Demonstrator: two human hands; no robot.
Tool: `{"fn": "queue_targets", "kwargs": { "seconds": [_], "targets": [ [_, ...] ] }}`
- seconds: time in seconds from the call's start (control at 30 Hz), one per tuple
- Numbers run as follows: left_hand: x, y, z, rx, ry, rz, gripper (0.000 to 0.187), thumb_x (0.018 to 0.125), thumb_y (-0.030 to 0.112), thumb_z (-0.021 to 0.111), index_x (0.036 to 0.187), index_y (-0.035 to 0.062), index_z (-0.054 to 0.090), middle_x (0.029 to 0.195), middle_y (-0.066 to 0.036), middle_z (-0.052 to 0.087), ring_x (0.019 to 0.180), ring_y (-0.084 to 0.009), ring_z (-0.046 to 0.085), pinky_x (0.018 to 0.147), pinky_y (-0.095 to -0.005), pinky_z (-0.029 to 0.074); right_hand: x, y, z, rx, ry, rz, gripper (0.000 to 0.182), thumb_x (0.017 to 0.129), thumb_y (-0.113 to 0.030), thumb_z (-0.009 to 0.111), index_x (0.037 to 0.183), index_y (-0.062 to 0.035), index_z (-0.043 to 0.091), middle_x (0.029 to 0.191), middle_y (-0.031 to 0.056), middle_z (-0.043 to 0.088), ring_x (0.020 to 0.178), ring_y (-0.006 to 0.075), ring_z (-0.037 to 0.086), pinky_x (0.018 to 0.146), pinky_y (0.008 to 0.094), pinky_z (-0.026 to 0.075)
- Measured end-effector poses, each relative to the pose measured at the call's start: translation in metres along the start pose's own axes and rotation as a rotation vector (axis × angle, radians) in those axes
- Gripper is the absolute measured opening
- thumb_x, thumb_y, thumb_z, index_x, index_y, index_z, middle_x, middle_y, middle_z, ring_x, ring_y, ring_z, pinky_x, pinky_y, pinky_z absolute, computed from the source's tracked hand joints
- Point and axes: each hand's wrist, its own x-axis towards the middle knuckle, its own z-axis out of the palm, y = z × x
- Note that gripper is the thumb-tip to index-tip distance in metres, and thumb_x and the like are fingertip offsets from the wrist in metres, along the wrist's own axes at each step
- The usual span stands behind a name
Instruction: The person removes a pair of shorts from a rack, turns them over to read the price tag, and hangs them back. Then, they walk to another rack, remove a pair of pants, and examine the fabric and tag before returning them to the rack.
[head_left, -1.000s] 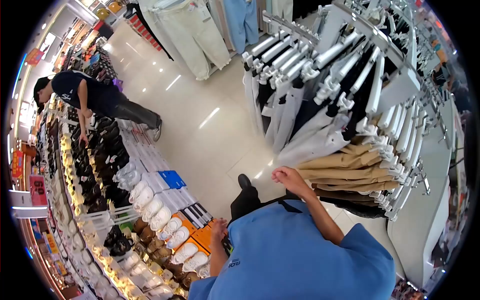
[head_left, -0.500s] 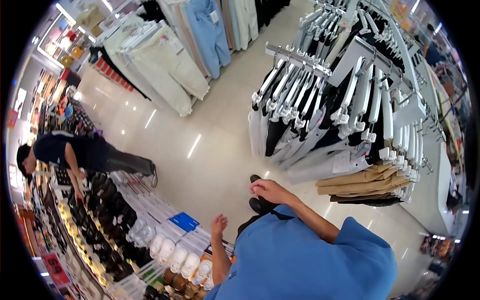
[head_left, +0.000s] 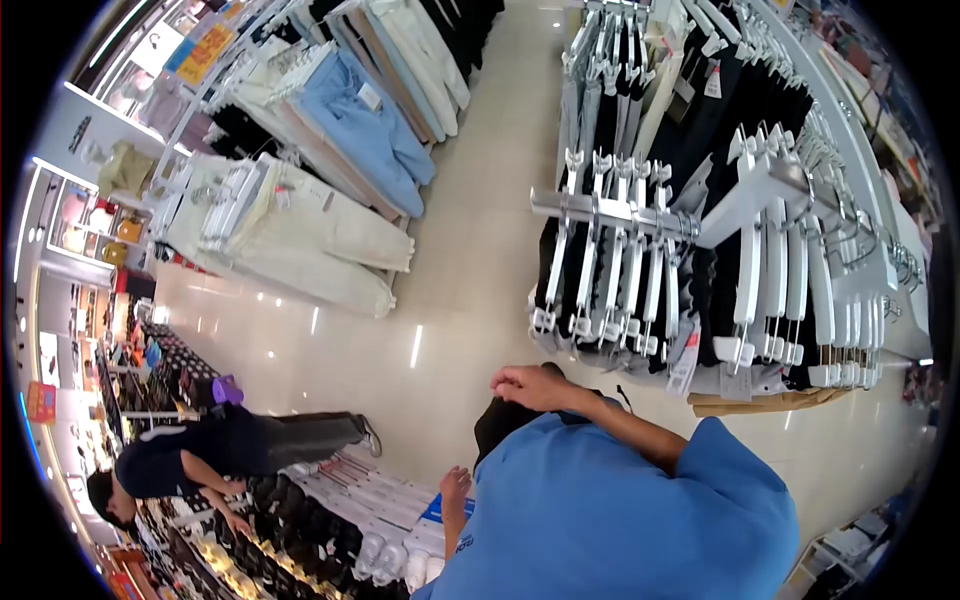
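My left hand [head_left: 455, 484] hangs low beside the shoe display, its fingers loosely bent and slightly apart, with nothing visible in them. The nearest things to it are a blue panel [head_left: 434, 509] and white shoes [head_left: 381, 556] on the shelf. In front of my waist, my right hand [head_left: 527, 387] is held over the floor, fingers loosely curled, no object seen in it. Just beyond it hang trousers on white clip hangers [head_left: 625, 290] from a metal rack arm [head_left: 600, 208]; my hand does not touch them.
At the left, a person in a dark shirt [head_left: 215, 452] bends over rows of dark shoes [head_left: 290, 515]. White trousers [head_left: 300, 230] and light blue trousers [head_left: 365, 125] hang on a rack at upper left. A pale tiled aisle [head_left: 470, 260] runs between the racks.
The view has shifted as I move forward; the hanger rack now stands closer ahead at the right. The other person appears lower in view. Both my hands keep nearly the same pose.
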Motion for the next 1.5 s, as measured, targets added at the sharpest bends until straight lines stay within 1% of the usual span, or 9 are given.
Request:
{"fn": "queue_targets", "kwargs": {
  "seconds": [0.1,0.2,0.3,0.53,0.73,0.93,1.03,1.27,1.5],
  "targets": [
    [0.039,0.08,0.005,-0.215,0.104,-0.183,0.054,0.093,0.024,0.057,0.143,0.0031,0.046,0.125,-0.015,0.064,0.106,-0.0257,0.064,0.091,-0.0383,0.053,0.021,-0.004,-0.001,0.073,-0.03,0.032,0.031,0.099,-0.023,0.053,0.12,-0.002,0.063,0.105,0.0094,0.071,0.094,0.0161,0.067,0.085,0.0314,0.052],
    [0.08,0.149,-0.006,-0.122,-0.022,-0.177,0.051,0.097,0.027,0.055,0.142,0.0039,0.047,0.124,-0.014,0.065,0.103,-0.0251,0.065,0.09,-0.0385,0.054,0.048,0.003,0.005,0.12,0.114,0.05,0.028,0.098,-0.023,0.056,0.115,-0.0022,0.064,0.095,0.0101,0.071,0.086,0.02,0.067,0.078,0.0334,0.052],
    [0.143,0.219,-0.027,0.027,-0.089,-0.188,0.048,0.099,0.027,0.053,0.141,0.0048,0.048,0.123,-0.012,0.066,0.099,-0.0229,0.066,0.085,-0.0357,0.055,0.083,-0.02,-0.01,0.155,0.141,0.173,0.033,0.1,-0.022,0.052,0.123,0.0006,0.06,0.111,0.0116,0.07,0.096,0.0173,0.066,0.086,0.0316,0.052],
    [0.293,0.383,-0.081,0.162,-0.166,-0.105,0.047,0.095,0.015,0.051,0.14,0.0006,0.047,0.108,-0.012,0.068,0.081,-0.0163,0.065,0.066,-0.0269,0.055,0.21,-0.025,-0.023,0.298,0.598,0.095,0.028,0.103,-0.017,0.05,0.124,-0.001,0.057,0.107,0.0071,0.067,0.096,0.0144,0.064,0.089,0.0309,0.05],
    [0.357,0.48,-0.077,0.35,-0.309,-0.086,0.046,0.095,0.017,0.052,0.139,0.0017,0.049,0.109,-0.012,0.068,0.083,-0.0171,0.065,0.067,-0.0265,0.054,0.266,-0.058,-0.043,0.326,0.823,0.062,0.029,0.099,-0.016,0.053,0.122,0.0008,0.058,0.104,0.0106,0.069,0.091,0.0164,0.065,0.084,0.0321,0.053],
    [0.412,0.521,-0.045,0.46,-0.426,-0.127,0.043,0.097,0.022,0.053,0.137,0.0069,0.052,0.112,-0.009,0.069,0.091,-0.0186,0.067,0.075,-0.0306,0.056,0.287,-0.066,-0.073,0.377,0.898,0.094,0.027,0.104,-0.018,0.049,0.123,-0.0008,0.057,0.109,0.0079,0.067,0.094,0.015,0.064,0.086,0.029,0.05],
    [0.425,0.539,-0.021,0.458,-0.454,-0.193,0.04,0.096,0.018,0.052,0.135,0.0067,0.054,0.102,-0.008,0.069,0.077,-0.0147,0.063,0.067,-0.0275,0.053,0.296,-0.062,-0.098,0.436,0.968,0.102,0.026,0.103,-0.016,0.05,0.121,-0.0005,0.058,0.106,0.0083,0.067,0.091,0.0151,0.064,0.084,0.0294,0.051],
    [0.454,0.621,0.053,0.526,-0.446,-0.148,0.042,0.096,0.019,0.051,0.136,0.0083,0.053,0.104,-0.007,0.069,0.08,-0.0155,0.064,0.071,-0.0292,0.054,0.327,-0.03,-0.205,0.407,1.091,0.02,0.028,0.1,-0.018,0.053,0.12,-0.0004,0.059,0.096,0.0069,0.068,0.086,0.0137,0.064,0.077,0.0297,0.051],
    [0.508,0.712,0.157,0.538,-0.426,-0.069,0.045,0.095,0.018,0.053,0.138,0.0054,0.052,0.104,-0.007,0.069,0.08,-0.0141,0.064,0.072,-0.0277,0.053,0.303,-0.075,-0.31,0.419,1.185,-0.023,0.028,0.102,-0.013,0.05,0.125,0.0015,0.056,0.109,0.0073,0.066,0.093,0.0147,0.063,0.085,0.029,0.05]
  ]
}}
